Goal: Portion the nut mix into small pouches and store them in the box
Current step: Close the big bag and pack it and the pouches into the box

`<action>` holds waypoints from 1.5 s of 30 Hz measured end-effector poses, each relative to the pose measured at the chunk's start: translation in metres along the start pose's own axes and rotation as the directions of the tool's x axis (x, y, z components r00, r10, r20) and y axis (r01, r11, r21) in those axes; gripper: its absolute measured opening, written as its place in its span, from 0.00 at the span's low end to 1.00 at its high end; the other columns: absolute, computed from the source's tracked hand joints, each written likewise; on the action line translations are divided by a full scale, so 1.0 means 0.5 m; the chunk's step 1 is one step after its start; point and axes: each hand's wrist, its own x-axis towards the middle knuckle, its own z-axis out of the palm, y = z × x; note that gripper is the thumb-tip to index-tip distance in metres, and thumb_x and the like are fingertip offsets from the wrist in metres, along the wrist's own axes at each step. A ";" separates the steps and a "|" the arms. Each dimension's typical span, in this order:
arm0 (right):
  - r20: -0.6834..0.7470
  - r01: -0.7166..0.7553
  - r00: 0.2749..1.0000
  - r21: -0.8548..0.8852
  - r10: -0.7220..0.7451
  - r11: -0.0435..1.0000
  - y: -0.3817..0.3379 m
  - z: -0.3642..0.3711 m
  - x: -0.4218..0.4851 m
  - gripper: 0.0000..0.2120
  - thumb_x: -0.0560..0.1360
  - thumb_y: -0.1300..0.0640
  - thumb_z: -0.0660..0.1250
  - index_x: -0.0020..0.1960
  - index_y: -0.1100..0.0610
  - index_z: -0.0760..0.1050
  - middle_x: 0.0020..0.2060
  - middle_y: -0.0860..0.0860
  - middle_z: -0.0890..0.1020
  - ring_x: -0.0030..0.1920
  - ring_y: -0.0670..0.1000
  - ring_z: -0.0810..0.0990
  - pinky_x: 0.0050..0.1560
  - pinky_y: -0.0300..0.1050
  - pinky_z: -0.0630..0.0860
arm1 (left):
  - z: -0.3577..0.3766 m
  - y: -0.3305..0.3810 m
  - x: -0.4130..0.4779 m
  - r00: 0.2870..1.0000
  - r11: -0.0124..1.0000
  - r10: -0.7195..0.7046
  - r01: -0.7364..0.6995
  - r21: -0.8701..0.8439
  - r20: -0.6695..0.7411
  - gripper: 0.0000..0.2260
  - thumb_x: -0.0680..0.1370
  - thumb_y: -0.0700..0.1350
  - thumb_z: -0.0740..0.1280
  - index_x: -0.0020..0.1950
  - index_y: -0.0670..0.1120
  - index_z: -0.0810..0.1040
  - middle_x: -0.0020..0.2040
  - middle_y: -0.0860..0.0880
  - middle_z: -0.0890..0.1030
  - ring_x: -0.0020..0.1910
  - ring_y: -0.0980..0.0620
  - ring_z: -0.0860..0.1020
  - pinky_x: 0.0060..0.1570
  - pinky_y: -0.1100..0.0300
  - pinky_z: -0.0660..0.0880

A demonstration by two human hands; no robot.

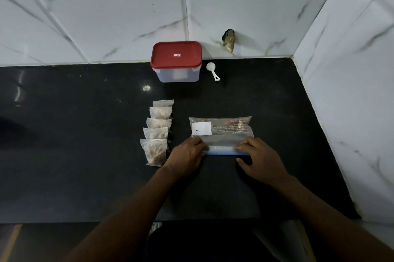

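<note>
On the dark counter (85, 133), my left hand (186, 153) pinches the left end of the large bag's (221, 133) zip strip, and my right hand (259, 157) presses nearly flat fingers on its right end. Five filled pouches (156, 131) lie in a row just left. The red-lidded box (176, 61) stands closed behind.

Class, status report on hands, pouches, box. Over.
Left grip, right grip on big bag zip strip. Five pouches lined up beside it. Lid on box, blocking storage.
</note>
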 end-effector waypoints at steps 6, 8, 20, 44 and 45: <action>-0.011 -0.008 1.000 -0.012 0.008 1.000 0.016 -0.015 0.026 0.12 0.81 0.51 0.65 0.63 0.47 0.80 0.55 0.44 0.80 0.53 0.44 0.78 0.52 0.40 0.75 | -0.020 0.003 0.027 0.994 0.994 -0.099 0.100 -0.032 0.052 0.13 0.85 0.47 0.61 0.69 0.49 0.77 0.66 0.48 0.79 0.63 0.49 0.78 0.60 0.52 0.78; -0.011 -0.035 0.999 0.018 0.035 0.999 0.017 -0.023 0.042 0.13 0.81 0.51 0.65 0.65 0.48 0.78 0.56 0.45 0.82 0.53 0.43 0.79 0.53 0.40 0.76 | -0.026 0.004 0.040 0.986 0.989 -0.137 0.141 -0.037 0.090 0.16 0.85 0.46 0.61 0.73 0.51 0.73 0.69 0.47 0.77 0.67 0.47 0.77 0.62 0.47 0.78; -0.070 -0.049 0.997 -0.147 0.039 0.988 0.011 0.004 0.070 0.14 0.80 0.54 0.64 0.64 0.49 0.78 0.59 0.47 0.77 0.57 0.48 0.75 0.56 0.49 0.74 | -0.016 0.000 0.074 0.995 0.984 -0.092 0.087 0.152 0.027 0.19 0.83 0.50 0.64 0.74 0.53 0.72 0.71 0.47 0.67 0.70 0.47 0.68 0.69 0.50 0.70; -0.161 -0.081 0.986 -0.194 0.050 0.978 0.003 -0.007 0.079 0.06 0.76 0.55 0.70 0.53 0.49 0.81 0.52 0.46 0.81 0.51 0.49 0.77 0.51 0.49 0.73 | -0.011 -0.013 0.069 0.998 0.994 -0.008 0.015 0.109 -0.059 0.12 0.81 0.43 0.69 0.64 0.49 0.81 0.65 0.48 0.76 0.64 0.47 0.76 0.62 0.52 0.74; -0.168 -0.061 0.985 -0.170 0.032 0.984 0.001 -0.004 0.079 0.06 0.76 0.57 0.71 0.52 0.49 0.82 0.50 0.47 0.80 0.49 0.49 0.77 0.49 0.48 0.73 | -0.011 -0.014 0.067 0.998 0.995 -0.004 0.010 0.099 -0.058 0.11 0.81 0.43 0.69 0.63 0.49 0.82 0.64 0.48 0.77 0.62 0.47 0.77 0.61 0.53 0.74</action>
